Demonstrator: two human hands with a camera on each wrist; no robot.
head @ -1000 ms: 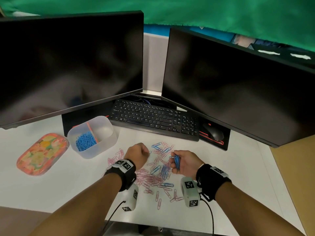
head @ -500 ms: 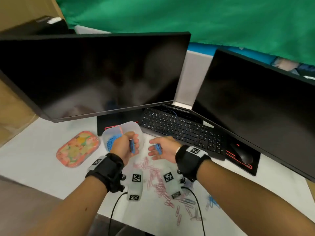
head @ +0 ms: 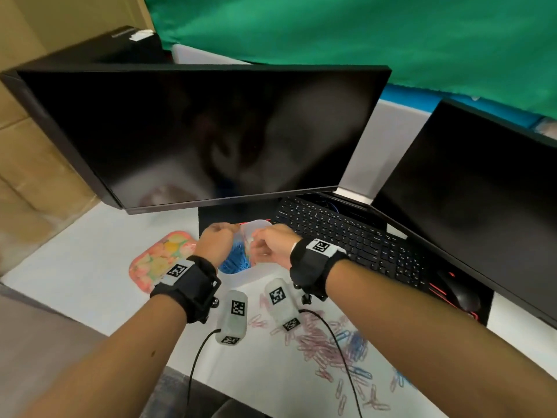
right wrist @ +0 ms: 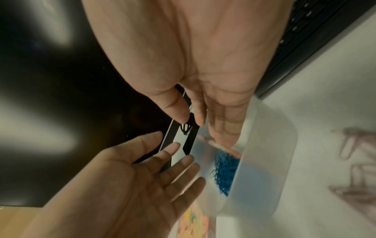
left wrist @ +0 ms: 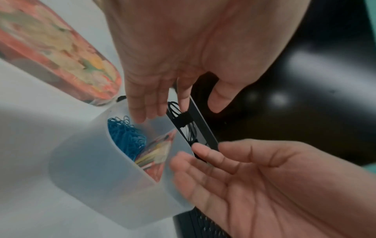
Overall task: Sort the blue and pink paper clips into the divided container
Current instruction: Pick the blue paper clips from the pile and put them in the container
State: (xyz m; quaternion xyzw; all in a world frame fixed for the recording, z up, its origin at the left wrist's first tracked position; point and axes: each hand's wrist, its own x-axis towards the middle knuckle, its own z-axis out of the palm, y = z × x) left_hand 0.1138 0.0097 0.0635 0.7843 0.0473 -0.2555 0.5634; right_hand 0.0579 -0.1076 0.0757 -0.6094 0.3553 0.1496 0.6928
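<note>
The translucent white divided container (head: pixel 259 225) stands in front of the left monitor, with a heap of blue paper clips (head: pixel 236 262) in its left compartment. My left hand (head: pixel 215 242) and right hand (head: pixel 272 245) hover side by side just above it. In the left wrist view the left hand (left wrist: pixel 180 107) has straight fingers pointing down over the blue clips (left wrist: pixel 126 136), holding nothing. In the right wrist view the right hand (right wrist: pixel 200 122) is equally spread and holds nothing over the container (right wrist: pixel 264 153). A loose pile of pink and blue clips (head: pixel 325 348) lies on the table under my right forearm.
A floral pink tray (head: pixel 156 263) lies left of the container. The keyboard (head: pixel 346 242) and mouse (head: pixel 461 297) sit to the right, under two dark monitors (head: pixel 211 131). The low edge of the left monitor hangs just behind the container. Wrist-camera cables cross the clip pile.
Both hands left the clip pile holding blue clips and moved up-left to the container. They are now spread above it and the clips are no longer in them.
</note>
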